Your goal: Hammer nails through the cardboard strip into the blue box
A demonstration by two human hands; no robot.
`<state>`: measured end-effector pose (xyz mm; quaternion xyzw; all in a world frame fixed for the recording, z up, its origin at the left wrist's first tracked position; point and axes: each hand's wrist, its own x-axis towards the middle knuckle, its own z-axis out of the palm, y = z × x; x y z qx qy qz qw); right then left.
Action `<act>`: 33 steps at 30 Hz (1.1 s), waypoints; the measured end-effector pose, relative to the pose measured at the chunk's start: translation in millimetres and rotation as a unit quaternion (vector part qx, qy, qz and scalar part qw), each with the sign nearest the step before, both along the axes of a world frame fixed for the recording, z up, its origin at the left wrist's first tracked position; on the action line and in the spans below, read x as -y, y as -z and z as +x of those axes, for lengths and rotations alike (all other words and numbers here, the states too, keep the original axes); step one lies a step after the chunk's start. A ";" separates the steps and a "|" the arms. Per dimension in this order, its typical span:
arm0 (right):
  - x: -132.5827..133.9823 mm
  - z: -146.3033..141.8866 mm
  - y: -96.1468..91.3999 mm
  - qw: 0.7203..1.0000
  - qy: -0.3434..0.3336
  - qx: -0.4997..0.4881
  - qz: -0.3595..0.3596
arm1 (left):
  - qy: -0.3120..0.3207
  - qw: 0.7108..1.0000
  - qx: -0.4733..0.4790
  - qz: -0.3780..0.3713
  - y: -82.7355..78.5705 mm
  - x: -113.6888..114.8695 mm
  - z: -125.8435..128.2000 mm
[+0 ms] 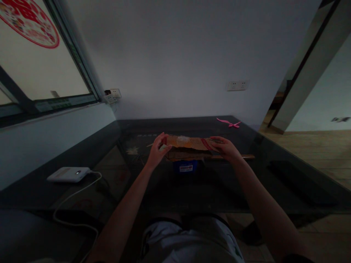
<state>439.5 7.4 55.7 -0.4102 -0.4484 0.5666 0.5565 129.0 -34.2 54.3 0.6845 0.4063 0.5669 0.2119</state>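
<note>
A flat piece of brown cardboard with tape on it lies across the middle of the dark glass table. My left hand grips its left end, fingers curled over the edge. Gripping the right end near a red tape stripe is my right hand. Under the cardboard sits a small blue container with a white label. A thin wooden stick pokes out to the right beneath my right hand.
A white box-shaped device with a white cable lies at the table's left. A pink ribbon rests at the far right corner. Wall sockets are on the wall behind. A window is at left, a doorway at right.
</note>
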 end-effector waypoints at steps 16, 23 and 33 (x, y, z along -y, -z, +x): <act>-0.5 12.0 7.5 0.996 0.061 -0.062 -0.009 | -0.060 0.985 -0.110 -0.123 15.2 -17.9 1.5; -3.4 15.1 10.8 0.997 0.073 -0.031 0.022 | -0.068 0.994 -0.035 -0.079 1.9 -11.8 7.2; -2.8 19.3 8.3 0.993 0.077 -0.086 0.020 | -0.074 0.978 0.148 -0.129 -4.5 -17.5 0.8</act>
